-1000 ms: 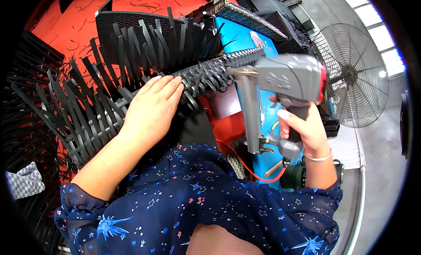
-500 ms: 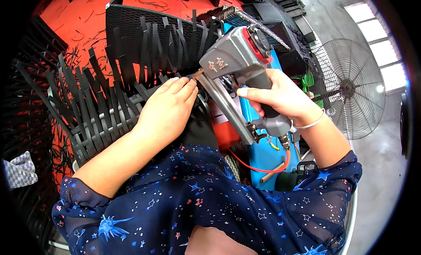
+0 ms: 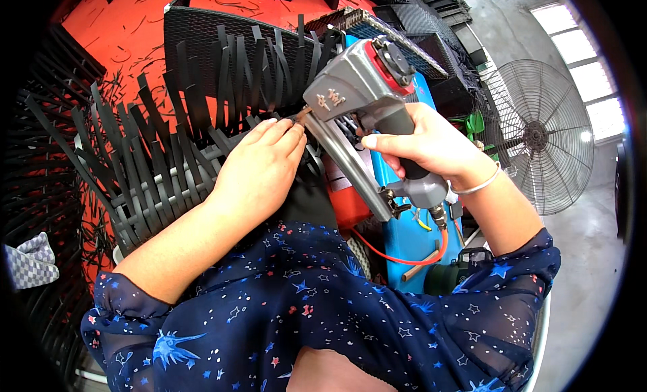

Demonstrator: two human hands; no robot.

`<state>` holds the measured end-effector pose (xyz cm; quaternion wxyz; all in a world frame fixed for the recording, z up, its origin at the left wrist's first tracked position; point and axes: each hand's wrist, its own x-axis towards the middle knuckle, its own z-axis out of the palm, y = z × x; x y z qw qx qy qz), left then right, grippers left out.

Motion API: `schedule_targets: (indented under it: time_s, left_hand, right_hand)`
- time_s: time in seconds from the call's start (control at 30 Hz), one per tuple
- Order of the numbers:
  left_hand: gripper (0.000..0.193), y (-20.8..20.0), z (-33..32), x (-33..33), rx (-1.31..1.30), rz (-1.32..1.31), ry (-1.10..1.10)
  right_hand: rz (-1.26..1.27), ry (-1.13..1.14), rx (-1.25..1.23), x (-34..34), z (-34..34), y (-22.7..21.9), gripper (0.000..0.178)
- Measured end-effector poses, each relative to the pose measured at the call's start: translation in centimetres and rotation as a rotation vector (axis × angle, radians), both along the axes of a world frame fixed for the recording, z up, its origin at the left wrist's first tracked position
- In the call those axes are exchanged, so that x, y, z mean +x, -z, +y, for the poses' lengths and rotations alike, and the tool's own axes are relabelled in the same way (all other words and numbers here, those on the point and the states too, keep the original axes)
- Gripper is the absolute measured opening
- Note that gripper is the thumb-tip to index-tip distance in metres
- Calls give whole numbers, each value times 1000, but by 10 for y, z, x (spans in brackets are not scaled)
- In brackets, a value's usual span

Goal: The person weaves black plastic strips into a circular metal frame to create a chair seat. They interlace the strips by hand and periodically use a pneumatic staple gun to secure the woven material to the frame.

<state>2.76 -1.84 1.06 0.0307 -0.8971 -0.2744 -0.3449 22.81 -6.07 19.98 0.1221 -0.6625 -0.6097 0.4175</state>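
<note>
Two bare hands work over a half-woven black wicker panel (image 3: 168, 170). Left hand (image 3: 259, 166) lies palm down on the panel's edge, fingers together and pressed flat on the strips, its fingertips (image 3: 286, 126) just beside the nose of a grey staple gun (image 3: 360, 99). Right hand (image 3: 431, 146) is wrapped tight around the gun's handle, thumb along the near side, a thin bangle (image 3: 475, 186) on the wrist. The gun tilts with its nose toward the left fingertips, touching or nearly touching the weave; which, I cannot tell. An orange air hose (image 3: 397, 257) runs from the base of the handle, below the right hand. Loose strip ends (image 3: 229, 69) fan out beyond and to the left of the left hand. Past the right wrist stands a round wire-guard fan (image 3: 539, 133). Under both forearms is a dark blue starred dress (image 3: 317, 318).
</note>
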Motion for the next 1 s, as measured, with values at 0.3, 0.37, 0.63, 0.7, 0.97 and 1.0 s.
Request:
schedule_targets:
  time_s: [0.3,0.37,0.63,0.7,0.97,1.0]
  left_hand:
    - [37,0,6,-4,33,3,2]
    - [36,-2,9,-7,0,-12,12]
    - [33,-13,2,-25,-45,-43,23]
    - [34,-17,2,-29,-75,-68,16]
    - [44,-33,-3,-57,-97,17,-83]
    - [44,-35,-3,-58,-102,29,-85]
  right_hand:
    - [-28,-22,10,10,4,6,25]
    - [51,49,116,22,-9,10,24]
    - [762,579,412,144,-144,90,48]
    - [874,743,405,185,-180,129,48]
    - [1109,1253,362,286,-287,253,43]
    - [1169,1276,360,294,-294,261,46]
